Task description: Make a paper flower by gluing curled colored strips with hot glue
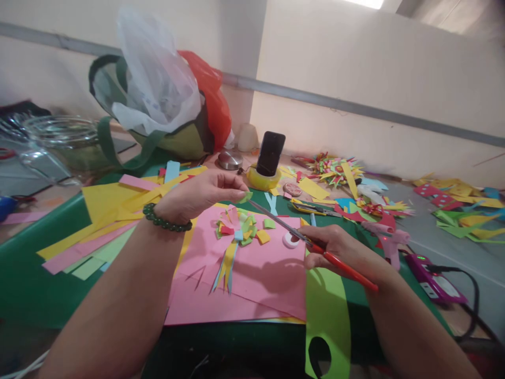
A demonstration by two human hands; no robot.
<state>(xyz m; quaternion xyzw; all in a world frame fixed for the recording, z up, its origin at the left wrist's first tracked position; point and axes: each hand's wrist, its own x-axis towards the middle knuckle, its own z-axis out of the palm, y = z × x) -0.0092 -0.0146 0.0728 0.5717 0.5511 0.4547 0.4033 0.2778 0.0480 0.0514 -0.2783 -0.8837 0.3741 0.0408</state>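
Observation:
Between thumb and fingers, my left hand (215, 192) pinches a small green piece of paper (247, 197). A pair of scissors (288, 227) with red handles is in my right hand (333, 245), and its blade tips reach up to the green piece. Whether the blades touch the paper I cannot tell. Below both hands lie sheets of pink paper (256, 284). A paper bow (234, 229) of pink, green, yellow and blue strips rests on them, its pointed tails toward me. Small cut pieces, one a yellow square (263, 236), lie beside it.
Coloured paper strips (114, 210) spread at left. A phone (270, 152) leans in a yellow tape roll (263, 179) at the back. A pink glue gun (389, 239), a purple power strip (436, 281) and a utility knife (311, 209) lie at right. Bags (173, 121) stand back left.

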